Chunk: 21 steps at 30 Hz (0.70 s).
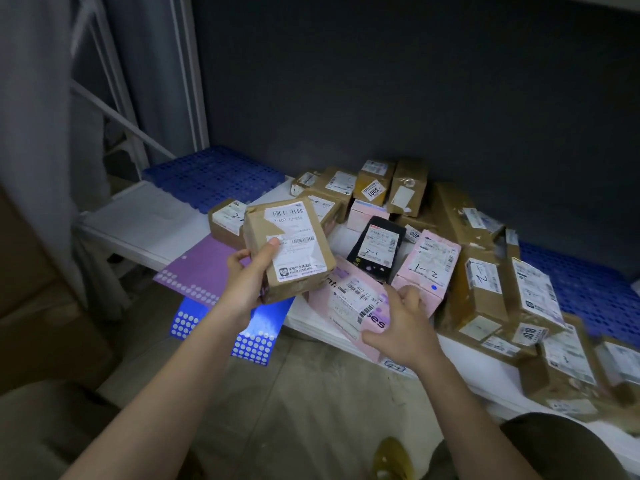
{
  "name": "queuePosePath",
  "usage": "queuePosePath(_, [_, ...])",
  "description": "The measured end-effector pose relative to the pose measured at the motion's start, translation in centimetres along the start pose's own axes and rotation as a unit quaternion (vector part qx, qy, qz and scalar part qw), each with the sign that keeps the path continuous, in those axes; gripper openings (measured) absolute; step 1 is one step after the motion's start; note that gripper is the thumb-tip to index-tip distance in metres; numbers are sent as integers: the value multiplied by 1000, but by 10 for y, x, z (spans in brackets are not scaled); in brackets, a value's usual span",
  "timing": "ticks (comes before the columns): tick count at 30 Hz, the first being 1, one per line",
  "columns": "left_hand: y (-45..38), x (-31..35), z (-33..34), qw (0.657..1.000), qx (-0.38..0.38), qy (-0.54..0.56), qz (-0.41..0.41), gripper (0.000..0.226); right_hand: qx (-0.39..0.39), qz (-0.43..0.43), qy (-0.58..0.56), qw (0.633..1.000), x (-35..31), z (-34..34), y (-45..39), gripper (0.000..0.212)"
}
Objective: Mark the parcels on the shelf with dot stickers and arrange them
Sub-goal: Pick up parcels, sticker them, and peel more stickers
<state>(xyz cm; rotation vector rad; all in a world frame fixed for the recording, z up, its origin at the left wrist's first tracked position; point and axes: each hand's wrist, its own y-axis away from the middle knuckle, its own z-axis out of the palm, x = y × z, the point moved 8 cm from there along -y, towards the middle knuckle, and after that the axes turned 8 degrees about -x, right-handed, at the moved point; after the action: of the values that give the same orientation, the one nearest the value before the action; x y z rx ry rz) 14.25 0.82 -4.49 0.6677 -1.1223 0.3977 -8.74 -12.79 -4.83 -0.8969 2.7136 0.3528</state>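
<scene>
My left hand [247, 278] grips a brown cardboard parcel [289, 247] with a white shipping label, lifted above the shelf edge, thumb on the label. My right hand [403, 323] hovers with relaxed fingers over a flat pink parcel [349, 299] lying at the front of the white shelf [149, 220]; it holds nothing. A pink box [431, 265] marked "1-2" carries a blue dot. A black parcel [377, 247] marked "2-1" lies behind. A purple dot-sticker sheet [197, 271] and a blue dot-sticker sheet [221, 327] lie under my left forearm.
Several brown parcels [485, 282] are piled on the right and at the back [374, 183]. A small brown box [227, 218] sits left of the held parcel. Blue perforated mats [211, 174] cover the shelf's back. A dark wall is behind; a metal frame [114, 81] stands left.
</scene>
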Motion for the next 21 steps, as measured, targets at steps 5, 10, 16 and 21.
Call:
queuePosePath(5, [-3, 5, 7, 998, 28, 52, 15, 55, 111, 4, -95, 989, 1, -37, 34, 90])
queuePosePath(10, [-5, 20, 8, 998, 31, 45, 36, 57, 204, 32, -137, 969, -7, -73, 25, 90])
queuePosePath(16, [-17, 23, -4, 998, 47, 29, 24, 60, 229, 54, -104, 966, -32, -84, -69, 88])
queuePosePath(21, [-28, 19, -15, 999, 33, 10, 12, 54, 101, 60, -150, 982, -49, -58, -144, 90])
